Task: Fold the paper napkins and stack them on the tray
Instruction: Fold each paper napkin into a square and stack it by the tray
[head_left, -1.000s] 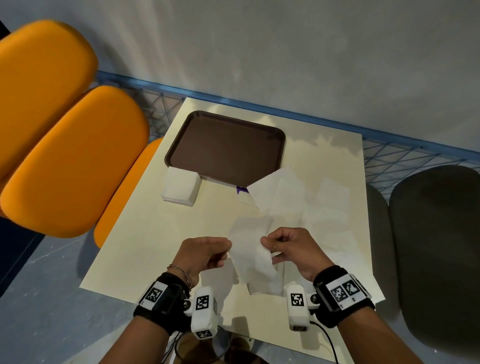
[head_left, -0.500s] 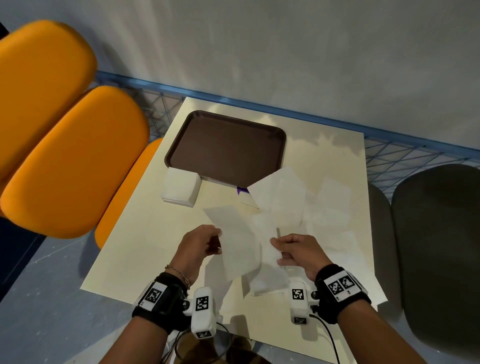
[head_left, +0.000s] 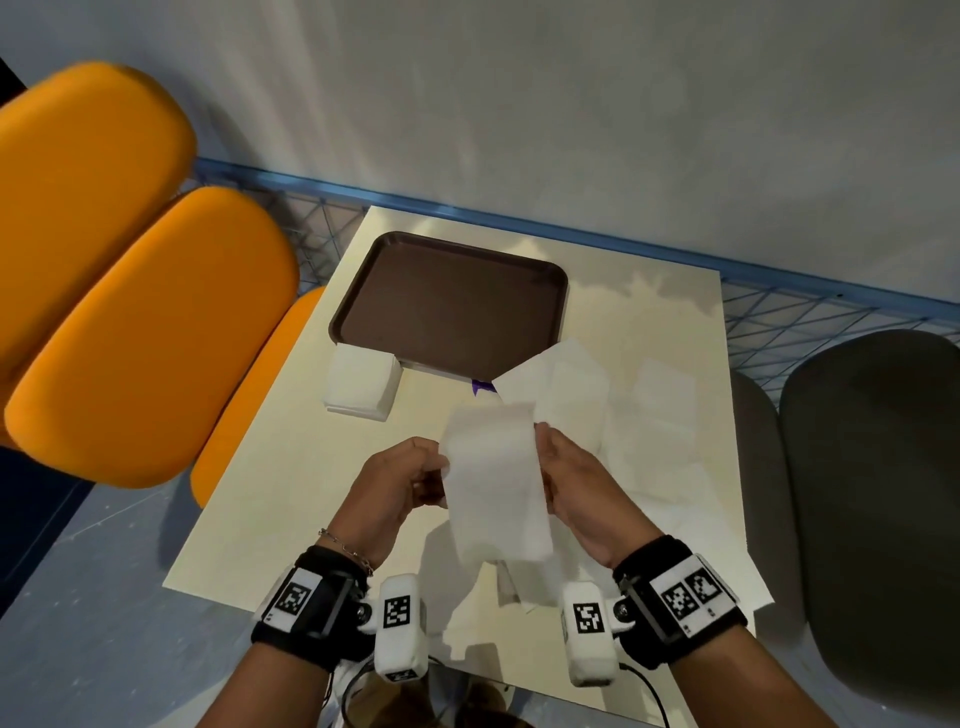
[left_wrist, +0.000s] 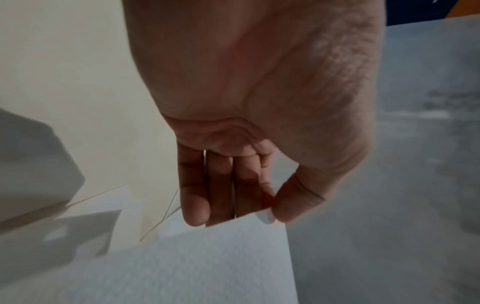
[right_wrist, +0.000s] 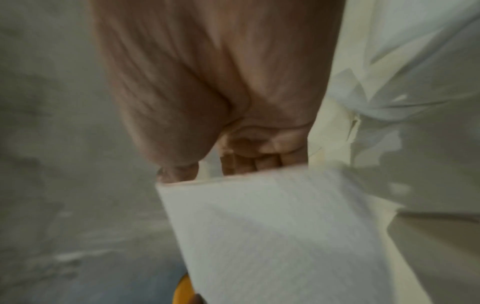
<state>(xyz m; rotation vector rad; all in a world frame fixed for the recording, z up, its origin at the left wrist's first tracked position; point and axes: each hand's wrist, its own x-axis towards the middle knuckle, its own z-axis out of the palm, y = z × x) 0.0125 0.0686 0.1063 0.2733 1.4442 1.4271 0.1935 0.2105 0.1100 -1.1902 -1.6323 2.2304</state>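
Observation:
A white paper napkin (head_left: 493, 478) hangs above the cream table (head_left: 291, 467) between my two hands. My left hand (head_left: 402, 480) pinches its left edge between thumb and fingers (left_wrist: 226, 195). My right hand (head_left: 574, 478) pinches the right edge of the same napkin (right_wrist: 272, 226). The brown tray (head_left: 452, 306) lies empty at the far left of the table. A stack of folded white napkins (head_left: 363, 382) sits on the table against the tray's near left corner. Several unfolded napkins (head_left: 623, 415) lie spread on the table's right half.
Orange padded seats (head_left: 130, 322) stand left of the table, and dark grey seats (head_left: 872, 493) stand right of it. A blue wire-frame rail (head_left: 519, 223) runs behind the table along a grey wall. A small purple mark (head_left: 480, 387) shows at the tray's near edge.
The napkin was spread wide and loose between my hands; my hands have come closer and higher, and it now hangs as a narrower upright strip.

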